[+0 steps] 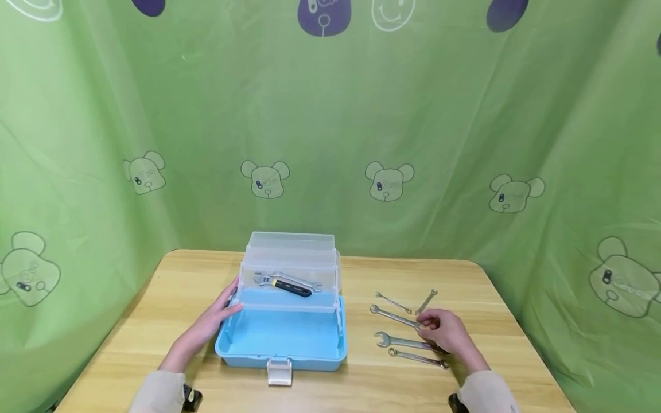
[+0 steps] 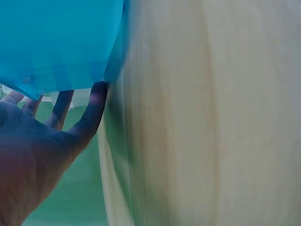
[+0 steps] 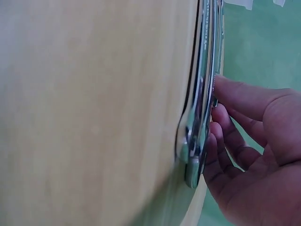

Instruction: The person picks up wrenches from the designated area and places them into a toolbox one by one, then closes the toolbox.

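Observation:
A light-blue toolbox (image 1: 279,335) stands open, its clear cantilever trays (image 1: 289,258) raised at the back. My left hand (image 1: 209,324) rests against the toolbox's left side, its fingers spread fairly straight along the wall, as the left wrist view shows. In the lowest tray lie an adjustable wrench (image 1: 291,288) with a black handle and a silver wrench (image 1: 296,279). On the right, my right hand (image 1: 448,331) pinches the right end of a double-ended wrench (image 1: 393,315). Close below that hand lies a larger open-ended wrench (image 1: 408,342), its right end partly hidden.
A combination wrench (image 1: 418,358) lies nearest the front, and two small wrenches, one flat (image 1: 392,302) and one slanted (image 1: 426,301), lie farther back. A white latch (image 1: 279,371) hangs from the toolbox front. Green curtains (image 1: 320,126) surround the wooden table (image 1: 170,287).

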The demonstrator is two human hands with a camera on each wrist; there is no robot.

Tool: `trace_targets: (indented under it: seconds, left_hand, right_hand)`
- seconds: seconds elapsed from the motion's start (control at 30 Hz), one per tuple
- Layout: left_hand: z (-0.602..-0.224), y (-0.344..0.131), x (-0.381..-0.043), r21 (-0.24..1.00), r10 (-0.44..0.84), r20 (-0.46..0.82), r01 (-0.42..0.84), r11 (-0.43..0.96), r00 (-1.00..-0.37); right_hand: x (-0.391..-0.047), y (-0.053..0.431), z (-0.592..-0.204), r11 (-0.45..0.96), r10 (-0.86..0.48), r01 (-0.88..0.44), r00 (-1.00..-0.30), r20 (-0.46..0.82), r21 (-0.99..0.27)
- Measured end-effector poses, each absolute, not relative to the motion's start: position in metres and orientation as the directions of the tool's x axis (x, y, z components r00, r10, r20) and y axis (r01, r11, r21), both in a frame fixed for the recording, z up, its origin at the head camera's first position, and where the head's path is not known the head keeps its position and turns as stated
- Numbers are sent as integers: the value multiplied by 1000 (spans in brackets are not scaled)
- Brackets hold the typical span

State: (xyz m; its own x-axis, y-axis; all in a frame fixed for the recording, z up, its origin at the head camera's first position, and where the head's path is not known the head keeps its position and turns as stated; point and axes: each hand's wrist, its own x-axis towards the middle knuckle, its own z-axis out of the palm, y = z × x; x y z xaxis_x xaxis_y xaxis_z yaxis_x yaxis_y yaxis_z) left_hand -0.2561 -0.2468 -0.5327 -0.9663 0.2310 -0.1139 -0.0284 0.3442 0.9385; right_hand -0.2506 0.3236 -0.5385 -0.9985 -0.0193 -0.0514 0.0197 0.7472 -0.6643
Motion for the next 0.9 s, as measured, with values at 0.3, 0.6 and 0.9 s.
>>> trace_targets:
  seconds: [0.3, 0.6, 0.9]
  left_hand:
    - [-534, -247, -254, 938, 233, -103, -16, 346, -967]
    - [-534, -246, -255, 940, 231, -100, -16, 341, -968]
    - [-531, -246, -255, 939, 231, -100, -15, 343, -968]
  right_hand:
    - [-252, 318, -539, 789, -46, 1, -997, -62, -614]
    - [-253, 316, -535, 799, -64, 4, -994, -92, -601]
    - [-252, 316, -539, 774, -95, -39, -994, -55, -632]
